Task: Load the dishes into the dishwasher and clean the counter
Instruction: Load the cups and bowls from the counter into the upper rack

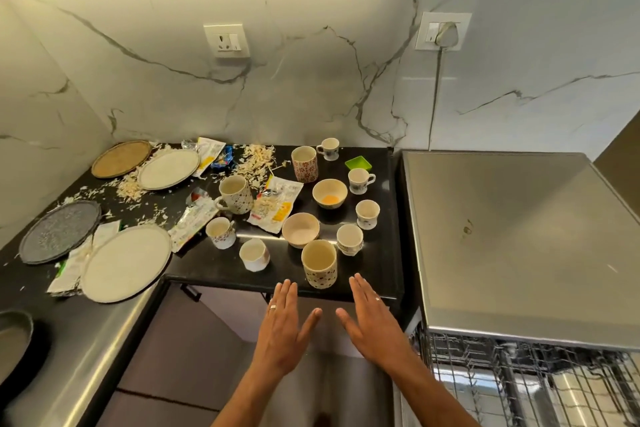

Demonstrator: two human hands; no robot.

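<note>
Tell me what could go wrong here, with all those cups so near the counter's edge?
The tall patterned ceramic cup stands close to the black counter's front edge, just ahead of both open hands; a careless reach might knock it off. The cream bowl with orange residue could drip when tilted. Scattered pale flakes may fall to the floor when swept.

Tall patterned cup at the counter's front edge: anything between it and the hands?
Nothing visible. Both hands, left hand and right hand, hover open just in front of the tall patterned cup, which is the nearest dish to them.
</note>
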